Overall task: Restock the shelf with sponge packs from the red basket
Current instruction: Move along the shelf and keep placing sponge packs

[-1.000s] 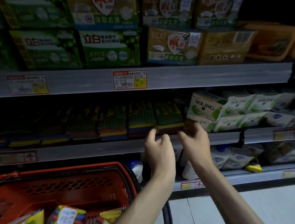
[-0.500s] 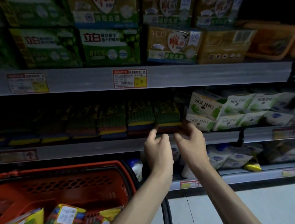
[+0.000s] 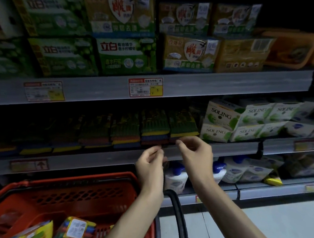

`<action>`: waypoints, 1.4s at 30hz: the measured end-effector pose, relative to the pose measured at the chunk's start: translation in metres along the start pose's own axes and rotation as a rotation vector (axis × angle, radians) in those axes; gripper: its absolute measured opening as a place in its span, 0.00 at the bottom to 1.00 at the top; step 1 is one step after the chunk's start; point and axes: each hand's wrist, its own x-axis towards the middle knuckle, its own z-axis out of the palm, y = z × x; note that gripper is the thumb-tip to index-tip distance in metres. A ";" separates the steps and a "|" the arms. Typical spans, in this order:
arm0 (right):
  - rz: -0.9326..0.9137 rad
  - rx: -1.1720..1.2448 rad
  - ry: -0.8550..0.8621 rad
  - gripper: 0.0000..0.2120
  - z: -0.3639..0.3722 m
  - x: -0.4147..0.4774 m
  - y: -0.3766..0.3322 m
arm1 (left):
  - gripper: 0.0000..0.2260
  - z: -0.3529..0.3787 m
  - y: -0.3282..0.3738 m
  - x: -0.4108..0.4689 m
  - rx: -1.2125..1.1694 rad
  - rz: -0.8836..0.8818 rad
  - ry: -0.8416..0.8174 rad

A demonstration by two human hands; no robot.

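Note:
A row of sponge packs stands on the dim middle shelf (image 3: 235, 147); the rightmost sponge pack (image 3: 183, 125) has a green top over yellow and blue layers. My right hand (image 3: 197, 152) hovers just below and in front of that pack, fingers loosely curled and holding nothing. My left hand (image 3: 149, 167) hangs lower in front of the shelf's edge, also loosely curled and holding nothing. The red basket (image 3: 70, 193) sits at the lower left, and several sponge packs (image 3: 75, 229) lie in it.
White SOLING soap boxes (image 3: 220, 120) stand right of the sponge row. Green and yellow soap packs (image 3: 127, 55) fill the upper shelf. Blue-capped white bottles (image 3: 176, 175) stand on the lower shelf. The basket's black handle (image 3: 178, 215) arcs beside my left forearm.
Both hands have drawn back and down from the rightmost sponge pack, which stays on the shelf. The left hand has dropped below the shelf edge.

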 end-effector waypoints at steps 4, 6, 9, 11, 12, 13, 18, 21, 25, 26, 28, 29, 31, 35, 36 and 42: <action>0.301 0.226 -0.083 0.05 0.021 -0.002 -0.005 | 0.03 -0.007 0.009 0.005 -0.035 -0.045 0.023; 0.480 0.355 -0.098 0.04 0.029 -0.002 -0.009 | 0.04 -0.007 0.012 0.009 -0.035 -0.060 0.044; 0.622 0.472 -0.099 0.04 0.041 0.001 -0.013 | 0.09 -0.007 0.014 0.018 -0.038 -0.099 0.085; 0.657 0.506 -0.072 0.04 0.048 0.003 -0.015 | 0.11 -0.007 0.014 0.022 -0.038 -0.132 0.120; 0.669 0.511 -0.060 0.04 0.051 0.004 -0.015 | 0.12 -0.007 0.015 0.023 -0.042 -0.149 0.139; 0.678 0.511 -0.049 0.05 0.053 0.005 -0.015 | 0.13 -0.007 0.017 0.023 -0.054 -0.164 0.158; 0.720 0.519 -0.011 0.05 0.060 0.009 -0.020 | 0.14 -0.004 0.027 0.024 -0.126 -0.206 0.199; 0.730 0.542 0.022 0.04 0.064 0.011 -0.018 | 0.10 -0.003 0.029 0.026 -0.164 -0.236 0.193; 0.721 0.494 0.018 0.04 0.067 0.015 -0.016 | 0.07 -0.001 0.028 0.030 -0.213 -0.270 0.211; 0.719 0.480 0.012 0.04 0.067 0.016 -0.017 | 0.08 -0.001 0.028 0.031 -0.217 -0.274 0.217; 0.708 0.451 -0.007 0.05 0.066 0.017 -0.016 | 0.08 0.000 0.029 0.031 -0.219 -0.282 0.226; 0.701 0.445 -0.015 0.05 0.066 0.018 -0.015 | 0.08 0.000 0.029 0.031 -0.220 -0.288 0.228; 0.700 0.448 -0.045 0.05 0.064 0.017 -0.015 | 0.08 0.000 0.029 0.033 -0.225 -0.303 0.239; 0.712 0.468 -0.083 0.06 0.051 0.014 -0.015 | 0.08 0.001 0.029 0.033 -0.244 -0.320 0.243; 0.711 0.481 -0.054 0.07 0.045 0.014 -0.013 | 0.09 0.002 0.029 0.032 -0.245 -0.321 0.239; 0.685 0.550 0.147 0.06 0.006 0.026 0.001 | 0.11 0.003 0.028 0.031 -0.244 -0.322 0.225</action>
